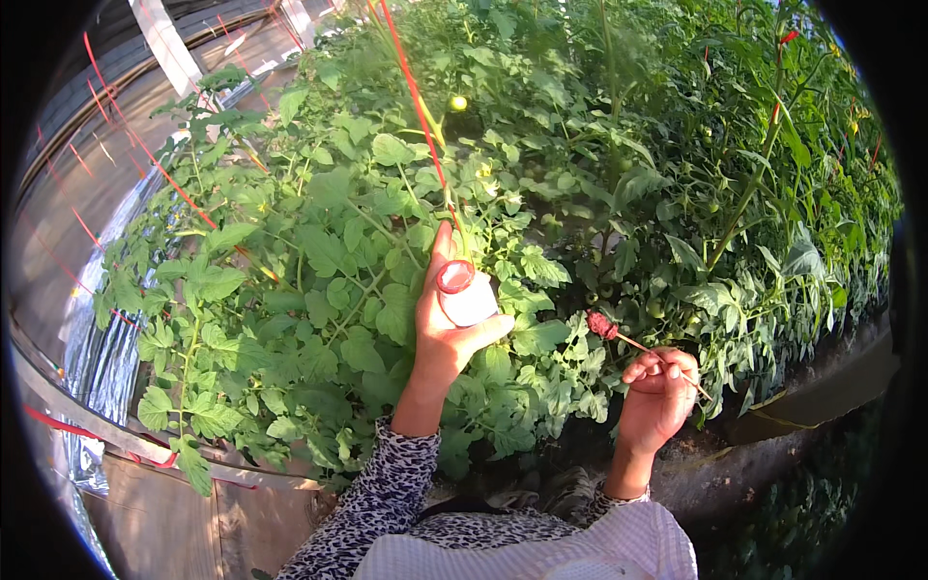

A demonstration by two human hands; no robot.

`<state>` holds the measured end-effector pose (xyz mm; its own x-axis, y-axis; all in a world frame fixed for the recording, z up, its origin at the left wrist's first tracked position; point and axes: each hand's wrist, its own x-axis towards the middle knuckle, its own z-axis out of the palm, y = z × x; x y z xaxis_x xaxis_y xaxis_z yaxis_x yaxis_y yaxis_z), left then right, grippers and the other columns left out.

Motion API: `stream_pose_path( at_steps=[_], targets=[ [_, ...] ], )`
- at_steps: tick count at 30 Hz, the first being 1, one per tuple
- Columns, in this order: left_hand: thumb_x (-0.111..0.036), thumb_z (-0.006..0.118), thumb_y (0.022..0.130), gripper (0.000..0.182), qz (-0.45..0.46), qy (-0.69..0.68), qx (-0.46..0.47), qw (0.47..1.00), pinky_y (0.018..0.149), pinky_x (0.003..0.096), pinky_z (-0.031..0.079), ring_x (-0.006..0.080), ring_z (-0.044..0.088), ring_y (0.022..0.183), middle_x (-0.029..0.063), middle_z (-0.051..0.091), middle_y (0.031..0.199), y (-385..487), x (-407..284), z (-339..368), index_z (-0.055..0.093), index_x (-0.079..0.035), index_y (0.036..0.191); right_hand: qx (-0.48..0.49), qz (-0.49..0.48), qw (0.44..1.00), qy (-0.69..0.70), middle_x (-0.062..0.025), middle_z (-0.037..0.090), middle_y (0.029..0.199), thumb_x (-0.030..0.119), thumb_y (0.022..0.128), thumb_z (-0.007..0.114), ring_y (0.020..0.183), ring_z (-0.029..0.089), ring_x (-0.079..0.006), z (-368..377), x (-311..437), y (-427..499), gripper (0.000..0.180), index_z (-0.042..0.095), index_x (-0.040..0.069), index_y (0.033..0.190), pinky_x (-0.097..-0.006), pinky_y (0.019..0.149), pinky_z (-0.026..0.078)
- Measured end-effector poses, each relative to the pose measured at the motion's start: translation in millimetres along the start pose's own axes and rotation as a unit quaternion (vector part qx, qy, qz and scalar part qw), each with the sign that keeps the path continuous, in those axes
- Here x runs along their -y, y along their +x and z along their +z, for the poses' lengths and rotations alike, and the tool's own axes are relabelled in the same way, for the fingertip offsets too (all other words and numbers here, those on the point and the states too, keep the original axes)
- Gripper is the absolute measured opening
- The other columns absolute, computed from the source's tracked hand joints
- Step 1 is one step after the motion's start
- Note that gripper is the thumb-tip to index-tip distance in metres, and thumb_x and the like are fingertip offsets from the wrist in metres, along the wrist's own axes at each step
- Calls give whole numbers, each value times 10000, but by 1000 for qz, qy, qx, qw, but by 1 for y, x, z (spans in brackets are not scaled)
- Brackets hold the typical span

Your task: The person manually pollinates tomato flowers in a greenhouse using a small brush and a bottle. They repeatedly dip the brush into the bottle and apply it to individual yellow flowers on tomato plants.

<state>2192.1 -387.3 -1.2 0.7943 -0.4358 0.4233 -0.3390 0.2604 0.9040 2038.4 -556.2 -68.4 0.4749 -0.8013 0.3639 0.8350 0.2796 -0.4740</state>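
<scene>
My left hand (442,326) is raised among tomato plants and holds a small white bottle (470,307) between thumb and fingers. Its round mouth (457,277) is stained red. My left fingertips reach up beside a red string (417,101) and a tomato stem (466,243). Lower and to the right, my right hand (661,391) pinches a thin stick (645,350). A dark red, fuzzy swab (601,325) tips the stick and points up and left, apart from the bottle. Pale yellow tomato flowers (489,181) hang just above my left hand.
Dense tomato foliage (348,254) spreads around both hands, with a green tomato (458,103) farther up. Several red strings run up at the left (167,174). Silver reflective film (109,348) and a curved rail (239,475) lie along the left side. A dark bed edge (812,406) is at right.
</scene>
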Motion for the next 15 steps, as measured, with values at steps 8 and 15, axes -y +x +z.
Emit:
stream_pose_path(
  at_steps=[8,15],
  targets=[
    [-63,791,571,1034,25,38,-65,997,993,324,364,217,386,1285,108,510,1237,6,-12,-32,256,-9,1453,70,111,991,10,-209,643,960,112,944,504,816,671,-302,-2,-46,21,217,538,-56,1076,-413,769,576],
    [-98,808,584,908,40,77,-80,993,1097,425,211,313,255,1382,110,460,1300,7,-11,-33,335,-16,1354,121,239,956,120,-249,640,1027,123,945,534,895,672,-331,18,-127,58,223,544,-52,1082,-415,806,575]
  ],
)
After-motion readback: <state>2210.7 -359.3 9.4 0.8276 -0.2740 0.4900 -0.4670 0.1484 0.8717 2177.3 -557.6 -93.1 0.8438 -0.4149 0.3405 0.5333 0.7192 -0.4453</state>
